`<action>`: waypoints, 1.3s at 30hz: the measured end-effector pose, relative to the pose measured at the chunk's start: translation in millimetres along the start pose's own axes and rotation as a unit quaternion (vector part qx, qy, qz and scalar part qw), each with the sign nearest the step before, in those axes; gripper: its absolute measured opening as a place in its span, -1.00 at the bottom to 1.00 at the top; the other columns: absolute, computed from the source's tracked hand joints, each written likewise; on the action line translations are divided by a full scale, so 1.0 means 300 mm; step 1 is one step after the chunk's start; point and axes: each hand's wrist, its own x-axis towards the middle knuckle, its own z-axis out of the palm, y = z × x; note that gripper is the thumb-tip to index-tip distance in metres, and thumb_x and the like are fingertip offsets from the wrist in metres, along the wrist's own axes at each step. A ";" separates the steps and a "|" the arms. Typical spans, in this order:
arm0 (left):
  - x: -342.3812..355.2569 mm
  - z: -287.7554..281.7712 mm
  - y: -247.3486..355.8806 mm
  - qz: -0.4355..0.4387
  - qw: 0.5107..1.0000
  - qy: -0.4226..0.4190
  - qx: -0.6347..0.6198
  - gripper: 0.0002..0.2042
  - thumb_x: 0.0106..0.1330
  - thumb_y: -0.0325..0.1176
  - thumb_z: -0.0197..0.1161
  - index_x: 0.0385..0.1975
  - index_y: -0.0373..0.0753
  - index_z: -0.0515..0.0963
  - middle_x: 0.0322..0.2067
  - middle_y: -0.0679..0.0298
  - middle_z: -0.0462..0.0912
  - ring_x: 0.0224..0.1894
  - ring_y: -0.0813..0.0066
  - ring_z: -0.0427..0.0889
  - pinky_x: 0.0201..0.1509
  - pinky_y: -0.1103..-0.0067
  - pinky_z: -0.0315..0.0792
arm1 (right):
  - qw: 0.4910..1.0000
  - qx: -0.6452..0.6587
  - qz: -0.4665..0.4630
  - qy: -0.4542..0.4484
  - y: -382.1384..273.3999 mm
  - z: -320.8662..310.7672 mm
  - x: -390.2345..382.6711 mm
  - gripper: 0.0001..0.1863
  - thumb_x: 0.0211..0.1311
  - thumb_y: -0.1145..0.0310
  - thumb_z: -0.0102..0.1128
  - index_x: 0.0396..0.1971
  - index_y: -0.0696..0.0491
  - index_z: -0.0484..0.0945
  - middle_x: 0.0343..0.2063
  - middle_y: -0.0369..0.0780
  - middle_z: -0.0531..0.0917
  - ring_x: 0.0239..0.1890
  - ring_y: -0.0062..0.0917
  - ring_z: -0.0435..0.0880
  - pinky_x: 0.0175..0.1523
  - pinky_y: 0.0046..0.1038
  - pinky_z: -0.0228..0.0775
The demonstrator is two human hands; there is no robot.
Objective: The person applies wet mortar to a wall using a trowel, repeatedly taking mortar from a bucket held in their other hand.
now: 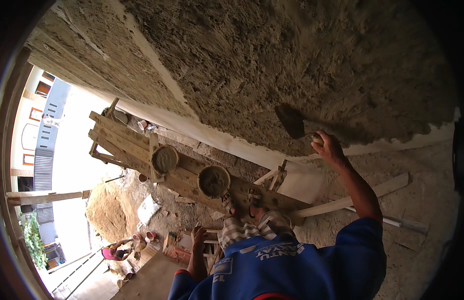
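My right hand (328, 146) grips the handle of a trowel (290, 121), its dark blade lying against the rough, wet mortar on the wall (252, 65). My left hand (198, 237) is lowered at my left side with its fingers curled, near some wooden bars; whatever it may hold is hidden. Just in front of my sandalled feet, a round bucket of grey mortar (214, 181) stands on the plank scaffold (187, 186). Farther left along the planks is a second bucket of mortar (165, 160).
The narrow planks stand above the ground. A long board (359, 194) slants up at the right. Below left are a sand heap (108, 212), a white sack (148, 210), several pots and another person (115, 252). A timber post and crossbar (48, 198) stand at far left.
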 end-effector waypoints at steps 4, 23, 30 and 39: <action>0.016 0.077 0.047 -0.010 0.999 -0.018 0.024 -0.60 0.28 -0.22 0.13 0.10 -0.16 0.33 -0.20 0.13 0.52 -0.38 0.26 0.59 -0.34 0.40 0.50 | 0.996 -0.085 -0.002 0.031 -0.138 -0.146 -0.098 -0.54 0.17 0.28 0.21 0.04 0.15 0.42 -0.28 -0.01 0.64 -0.28 -0.25 0.67 -0.19 -0.32 0.53; -0.048 0.026 -0.193 -0.010 0.999 -0.010 -0.042 -0.62 0.23 -0.22 0.20 0.02 -0.17 0.39 -0.23 0.16 0.54 -0.24 0.32 0.57 -0.23 0.43 0.54 | 0.981 0.170 -0.052 0.079 -0.345 -0.518 -0.076 -0.66 0.25 0.18 0.12 -0.20 0.17 0.50 -0.53 -0.35 0.51 -0.58 -0.78 0.39 -0.52 -0.65 0.27; -0.089 -0.081 -0.209 -0.078 0.996 0.027 -0.024 -0.59 0.28 -0.17 0.15 0.08 -0.17 0.32 -0.15 0.07 0.51 -0.28 0.21 0.58 -0.29 0.43 0.56 | 0.976 0.121 -0.183 -0.005 -0.490 -0.439 -0.161 -0.63 0.14 0.35 0.21 -0.03 0.07 0.46 -0.50 -0.37 0.52 -0.55 -0.73 0.44 -0.46 -0.62 0.35; -0.093 0.090 -0.046 -0.027 0.999 -0.018 -0.012 -0.56 0.33 -0.06 0.07 0.14 -0.09 0.29 -0.04 0.12 0.49 -0.23 0.28 0.57 -0.05 0.36 0.40 | 0.944 0.122 0.038 -0.304 -0.236 0.614 -0.388 -0.55 -0.02 0.33 0.26 -0.08 0.16 0.45 -0.30 0.01 0.63 -0.20 -0.19 0.65 -0.11 -0.30 0.45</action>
